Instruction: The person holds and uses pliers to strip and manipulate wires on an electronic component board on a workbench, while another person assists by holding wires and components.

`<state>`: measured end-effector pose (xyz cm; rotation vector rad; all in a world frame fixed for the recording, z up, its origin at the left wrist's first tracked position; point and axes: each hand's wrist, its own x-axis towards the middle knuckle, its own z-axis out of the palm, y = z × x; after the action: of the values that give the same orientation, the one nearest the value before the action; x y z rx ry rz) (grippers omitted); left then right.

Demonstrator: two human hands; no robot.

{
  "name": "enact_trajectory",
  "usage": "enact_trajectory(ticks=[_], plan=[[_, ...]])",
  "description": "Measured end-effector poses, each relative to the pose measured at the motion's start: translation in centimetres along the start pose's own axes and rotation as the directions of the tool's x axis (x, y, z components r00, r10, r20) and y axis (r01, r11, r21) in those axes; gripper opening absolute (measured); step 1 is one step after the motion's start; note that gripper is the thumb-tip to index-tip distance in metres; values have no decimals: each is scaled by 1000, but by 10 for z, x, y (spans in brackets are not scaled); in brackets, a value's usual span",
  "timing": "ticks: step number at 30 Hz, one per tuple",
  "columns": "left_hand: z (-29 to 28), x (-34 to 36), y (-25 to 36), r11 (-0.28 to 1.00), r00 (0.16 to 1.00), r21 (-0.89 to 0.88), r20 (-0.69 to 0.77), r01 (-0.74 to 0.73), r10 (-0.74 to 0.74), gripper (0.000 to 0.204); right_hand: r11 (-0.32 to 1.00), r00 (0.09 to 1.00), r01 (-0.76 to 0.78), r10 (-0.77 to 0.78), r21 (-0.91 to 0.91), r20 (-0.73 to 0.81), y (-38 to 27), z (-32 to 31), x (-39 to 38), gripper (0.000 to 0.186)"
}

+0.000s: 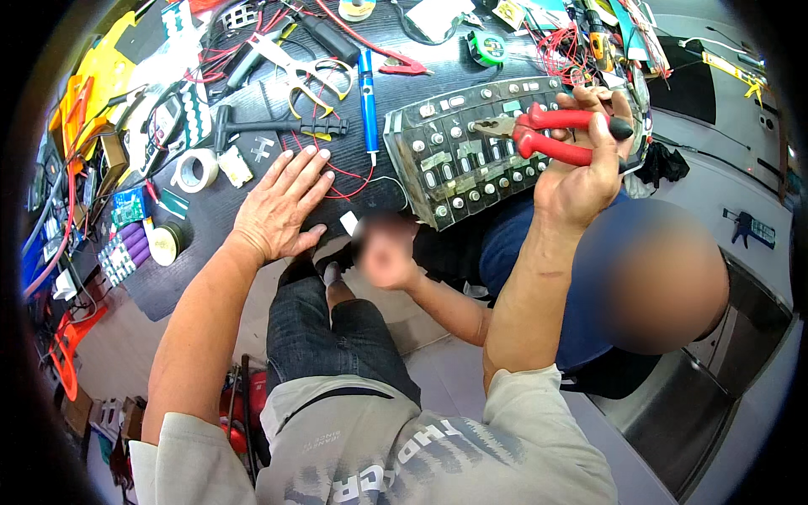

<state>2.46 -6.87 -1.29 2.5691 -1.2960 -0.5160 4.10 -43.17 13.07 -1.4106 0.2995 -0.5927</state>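
Palm down, my left hand (284, 204) lies on the dark tabletop with its fingers stretched out, and nothing is in it. Its fingertips are close to a thin red wire and the handle of a black hammer (290, 126). My right hand (589, 164) grips a pair of pliers (539, 139) by the red handles, the metal jaws pointing left. The pliers are over a black battery pack (467, 164) with rows of silver studs and strips of tape; I cannot tell whether the jaws touch it. Between my hands and the pack lies a blue pen-shaped tool (368, 105).
Scissors (307, 71), a tape roll (195, 171), a solder spool (166, 244) and purple cells (126, 252) crowd the left side. A green tape measure (486, 49) and red wires (560, 55) are at the back. Beside me on the right sits another person (530, 244), one hand near the table edge.
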Motion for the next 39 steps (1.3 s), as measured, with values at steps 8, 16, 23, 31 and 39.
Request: enact_trajectory(ticks=[8,16,23,31,39], plan=[[2,-1,-1,1000,999,1,-33,-28,28,88,970,982,186,-179,-157,60,-1,29,-32,72],[4,-2,-4,1000,1000,-13,-8,-12,12,88,958,951,210,-246,-194,-188,19,55,-26,32],[1,-2,-4,999,999,-33,-42,-31,30,88,995,999,-30,27,91,35,25,3,30,19],[2,-2,-5,998,997,-47,-63,-47,44,86,975,938,168,-113,-145,327,22,58,9,18],[2,-2,-3,1000,999,-4,-32,-23,23,86,958,697,-71,247,-279,673,11,61,46,31]])
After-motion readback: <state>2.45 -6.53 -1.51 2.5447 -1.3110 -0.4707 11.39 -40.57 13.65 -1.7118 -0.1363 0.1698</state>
